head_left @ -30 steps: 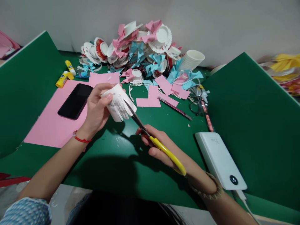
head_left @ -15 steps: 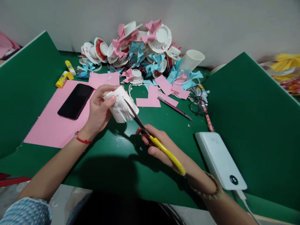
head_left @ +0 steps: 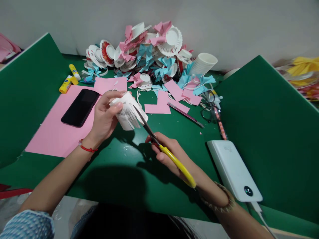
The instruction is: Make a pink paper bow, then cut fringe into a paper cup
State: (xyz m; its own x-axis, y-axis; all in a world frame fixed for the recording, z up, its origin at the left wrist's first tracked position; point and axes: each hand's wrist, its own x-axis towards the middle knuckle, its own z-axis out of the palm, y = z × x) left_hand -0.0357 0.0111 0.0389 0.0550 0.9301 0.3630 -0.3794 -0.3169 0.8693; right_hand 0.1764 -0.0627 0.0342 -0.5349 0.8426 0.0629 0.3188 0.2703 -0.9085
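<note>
My left hand (head_left: 106, 114) is closed on a white paper cup (head_left: 126, 111), the thumb pressed on its side. Several slits divide the cup's wall into strips along the edge nearest me. My right hand (head_left: 170, 149) grips a pair of scissors (head_left: 175, 161) with yellow handles. Their metal blades lie against the right part of the cup's wall, with the tips pointing up and left. Some of my right fingers are hidden behind the handles. Both hands are held above the green table (head_left: 119, 179).
Fringed cups with pink and blue paper bows (head_left: 146, 54) are piled behind, beside stacked cups (head_left: 204, 63). A phone (head_left: 80, 108) lies on pink paper (head_left: 47, 132), near glue sticks (head_left: 65, 84). Rightward are a craft knife (head_left: 185, 115), glasses (head_left: 210, 114), a power bank (head_left: 234, 169) and a green panel (head_left: 264, 132).
The scissors and my right hand have shifted very slightly left. My left hand still holds the cup in nearly the same place. The other things have not moved.
</note>
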